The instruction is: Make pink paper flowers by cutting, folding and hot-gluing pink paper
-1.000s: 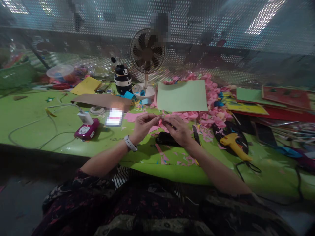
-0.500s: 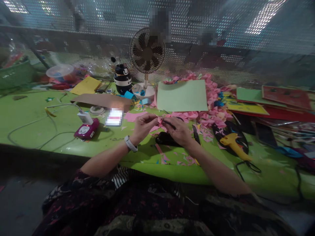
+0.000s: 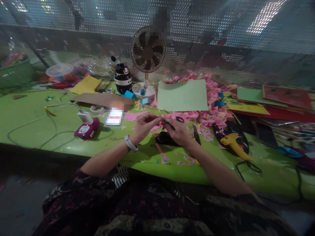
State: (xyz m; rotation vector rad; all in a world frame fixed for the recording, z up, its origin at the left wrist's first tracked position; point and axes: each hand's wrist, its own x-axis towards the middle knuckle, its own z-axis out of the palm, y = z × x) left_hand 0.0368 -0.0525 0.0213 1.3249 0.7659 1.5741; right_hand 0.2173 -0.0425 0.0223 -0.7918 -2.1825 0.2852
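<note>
My left hand (image 3: 145,127), with a white band on its wrist, is closed in a pinch on a small pink paper piece (image 3: 161,123). Close on its right, my right hand (image 3: 180,133) is closed around dark-handled scissors (image 3: 180,119); one handle loop shows above the knuckles, while the blades are mostly hidden. Both sets of fingertips meet at the pink paper. Under my right hand lies a black object (image 3: 165,139), partly covered. Pink paper scraps (image 3: 189,160) are scattered below, and a flat pink sheet (image 3: 134,116) lies behind my left hand.
A pale green sheet (image 3: 182,95) rests against a heap of pink paper pieces (image 3: 214,88). At right lie a yellow glue gun (image 3: 235,146) and a craft knife (image 3: 197,134). A fan (image 3: 147,52), bottle (image 3: 123,80), lit phone (image 3: 114,116) and purple power adapter (image 3: 86,129) stand or lie leftward.
My fingertips have come slightly closer together over the pink paper. The right hand's grip has shifted a little, showing the scissors' handle loop more clearly.
</note>
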